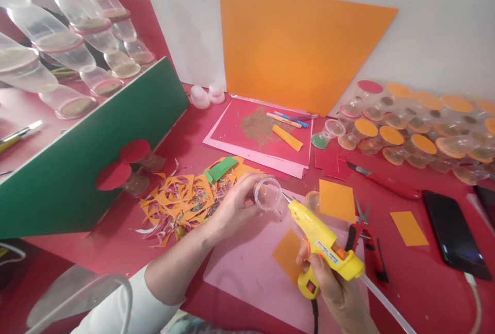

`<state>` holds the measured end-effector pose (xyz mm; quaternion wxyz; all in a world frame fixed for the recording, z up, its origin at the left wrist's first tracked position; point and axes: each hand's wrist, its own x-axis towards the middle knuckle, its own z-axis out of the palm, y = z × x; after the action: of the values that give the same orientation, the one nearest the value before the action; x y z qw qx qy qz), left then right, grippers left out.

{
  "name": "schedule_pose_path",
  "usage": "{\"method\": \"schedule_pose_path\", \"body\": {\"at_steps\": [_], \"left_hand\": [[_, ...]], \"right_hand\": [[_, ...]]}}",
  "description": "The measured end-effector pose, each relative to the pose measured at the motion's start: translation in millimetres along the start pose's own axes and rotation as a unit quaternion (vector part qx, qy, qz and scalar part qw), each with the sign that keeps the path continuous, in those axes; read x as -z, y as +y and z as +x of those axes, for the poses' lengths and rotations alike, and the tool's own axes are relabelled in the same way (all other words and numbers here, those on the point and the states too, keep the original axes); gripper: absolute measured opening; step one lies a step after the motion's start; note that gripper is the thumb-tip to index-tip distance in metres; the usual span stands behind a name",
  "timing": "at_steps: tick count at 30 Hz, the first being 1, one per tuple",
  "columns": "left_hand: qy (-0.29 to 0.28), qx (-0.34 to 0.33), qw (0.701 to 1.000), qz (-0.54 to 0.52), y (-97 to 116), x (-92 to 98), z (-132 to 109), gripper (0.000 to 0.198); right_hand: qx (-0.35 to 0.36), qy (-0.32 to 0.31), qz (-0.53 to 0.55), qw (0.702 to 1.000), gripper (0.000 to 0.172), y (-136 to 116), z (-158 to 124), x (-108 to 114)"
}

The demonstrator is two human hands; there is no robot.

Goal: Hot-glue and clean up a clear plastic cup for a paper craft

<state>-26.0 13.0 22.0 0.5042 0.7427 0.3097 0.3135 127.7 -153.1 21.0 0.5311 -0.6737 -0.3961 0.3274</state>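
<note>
My left hand [242,202] holds a small clear plastic cup [268,194] by its side, with the round rim facing up toward the camera. Wrapped round the handle of a yellow glue gun [317,236] is my right hand [328,282]. The metal tip of the gun points at the cup's right side, close to the rim; whether they touch I cannot tell. Below both hands lies a pink sheet [247,267], with an orange paper piece [288,254] on it. An orange square [336,200] is just right of the gun's tip.
Orange paper scraps [185,200] are heaped left of my left hand. Pliers [367,246], a red-handled knife [386,182] and a phone [454,233] lie at the right. Joined cups with orange discs [390,135] stand behind them. A green board [96,153] rises at the left.
</note>
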Motion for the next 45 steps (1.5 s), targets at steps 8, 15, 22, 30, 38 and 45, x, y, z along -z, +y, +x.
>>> {"method": "schedule_pose_path", "body": {"at_steps": [8, 15, 22, 30, 38, 45], "left_hand": [[-0.022, 0.089, 0.988, -0.128, 1, -2.6, -3, 0.037], [-0.038, 0.091, 0.991, -0.088, 5, -0.5, -1, 0.035], [-0.061, 0.089, 0.993, -0.052, 10, 1.2, 0, 0.036], [-0.030, 0.075, 0.994, -0.078, 5, -0.9, -1, 0.038], [-0.022, 0.101, 0.992, -0.071, 9, -1.1, 0, 0.034], [-0.020, 0.066, 0.998, -0.015, 9, 1.6, 1, 0.029]], "right_hand": [[-0.010, -0.005, -0.006, 1.000, 0.034, 2, -4, 1], [0.037, -0.002, -0.011, 0.999, 0.048, 25, 2, -2], [0.085, -0.018, -0.006, 0.996, 0.044, 34, 4, 2], [0.000, -0.031, 0.010, 0.999, 0.044, 33, -3, 0], [0.010, -0.011, -0.008, 1.000, 0.038, 26, -3, 1], [0.029, -0.030, -0.034, 0.999, 0.033, 25, 3, -2]]}}
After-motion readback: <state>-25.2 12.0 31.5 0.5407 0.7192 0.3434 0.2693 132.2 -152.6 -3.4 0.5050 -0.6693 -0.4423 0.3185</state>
